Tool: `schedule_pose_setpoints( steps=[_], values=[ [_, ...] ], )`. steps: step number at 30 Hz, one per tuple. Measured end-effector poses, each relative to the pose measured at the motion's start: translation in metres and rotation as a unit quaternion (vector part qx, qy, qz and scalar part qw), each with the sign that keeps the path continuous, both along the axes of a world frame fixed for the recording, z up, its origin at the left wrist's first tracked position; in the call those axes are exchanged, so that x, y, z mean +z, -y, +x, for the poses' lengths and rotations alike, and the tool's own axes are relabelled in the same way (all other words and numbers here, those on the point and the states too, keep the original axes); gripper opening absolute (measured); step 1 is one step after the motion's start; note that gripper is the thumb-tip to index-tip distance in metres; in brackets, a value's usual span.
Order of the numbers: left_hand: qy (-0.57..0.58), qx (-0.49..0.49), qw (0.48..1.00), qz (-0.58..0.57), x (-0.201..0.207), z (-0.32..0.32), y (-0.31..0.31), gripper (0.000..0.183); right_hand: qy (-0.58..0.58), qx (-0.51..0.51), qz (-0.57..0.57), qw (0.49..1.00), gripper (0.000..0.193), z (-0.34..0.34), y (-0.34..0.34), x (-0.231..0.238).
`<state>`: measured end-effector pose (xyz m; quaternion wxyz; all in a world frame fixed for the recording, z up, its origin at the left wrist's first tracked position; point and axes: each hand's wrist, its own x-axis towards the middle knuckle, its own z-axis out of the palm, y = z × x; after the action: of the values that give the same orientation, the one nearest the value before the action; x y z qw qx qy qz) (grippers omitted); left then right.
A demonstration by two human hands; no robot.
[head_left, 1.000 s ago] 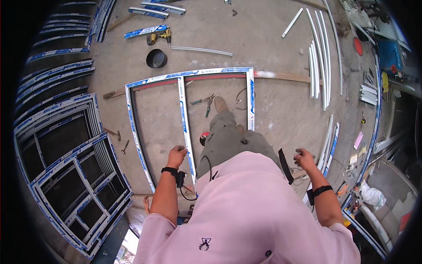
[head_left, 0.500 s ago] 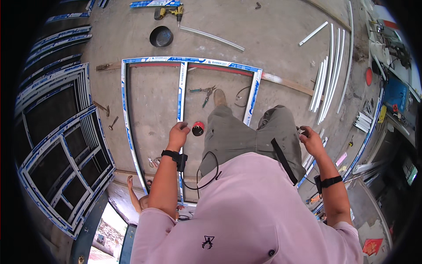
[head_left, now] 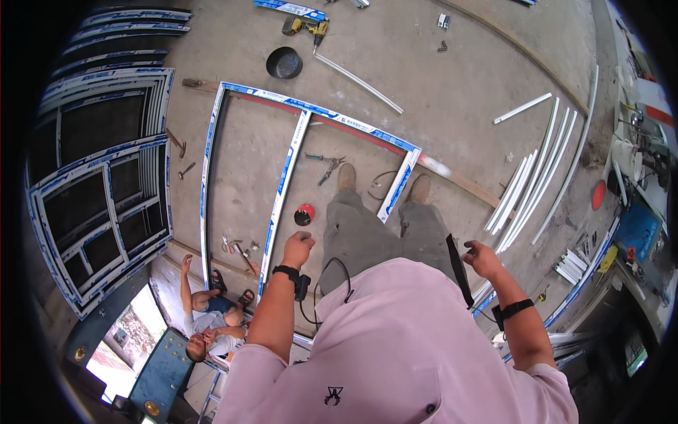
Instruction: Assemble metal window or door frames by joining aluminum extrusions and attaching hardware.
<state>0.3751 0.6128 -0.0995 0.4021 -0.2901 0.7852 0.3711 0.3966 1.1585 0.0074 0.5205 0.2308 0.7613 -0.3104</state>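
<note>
My left hand point(head_left: 299, 249) hangs over the large window frame point(head_left: 284, 180) on the floor, fingers loosely bent and nothing visible in it. The frame is white with blue protective film and has one crossbar. Near this hand, a red-rimmed can point(head_left: 304, 215) stands on the floor inside the frame. My right hand point(head_left: 483, 259) is held out beside my right thigh, its fingers slightly curled and apart, touching nothing. Locking pliers or cutters with green handles point(head_left: 328, 167) lie beyond my left shoe point(head_left: 347, 177), within the frame.
Stacked window frames point(head_left: 106, 212) stand at the left. Beyond the frame are a yellow cordless drill point(head_left: 307, 28), a black bucket point(head_left: 284, 63) and a white strip point(head_left: 359, 83). White profiles point(head_left: 526, 184) lie at right. Another person point(head_left: 212, 328) sits at lower left near hammers and hand tools.
My legs have straightened and both shoes now show. The view has turned, bringing the seated person more into sight. Both hands hang lower in the picture.
</note>
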Motion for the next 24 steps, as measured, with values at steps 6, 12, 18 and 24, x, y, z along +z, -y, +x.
schedule_pose_setpoints(
  steps=[6, 12, 18, 24],
  values=[
    [-0.001, -0.066, 0.998, 0.024, 0.034, 0.008, -0.08, 0.044, 0.042, 0.064, 0.004, 0.997, 0.048, 0.013, -0.063, -0.028],
    [0.059, -0.104, 0.992, 0.049, 0.062, -0.007, -0.113, 0.046, 0.007, 0.149, 0.005, 0.989, 0.045, 0.016, -0.056, -0.041],
    [0.053, -0.072, 0.993, 0.071, 0.047, -0.02, -0.076, 0.045, 0.032, 0.208, 0.031, 0.977, 0.037, -0.012, -0.008, -0.018],
    [0.037, -0.016, 0.997, 0.066, 0.018, 0.022, -0.012, 0.044, 0.083, 0.197, 0.051, 0.976, 0.039, -0.053, 0.045, 0.006]
  ],
)
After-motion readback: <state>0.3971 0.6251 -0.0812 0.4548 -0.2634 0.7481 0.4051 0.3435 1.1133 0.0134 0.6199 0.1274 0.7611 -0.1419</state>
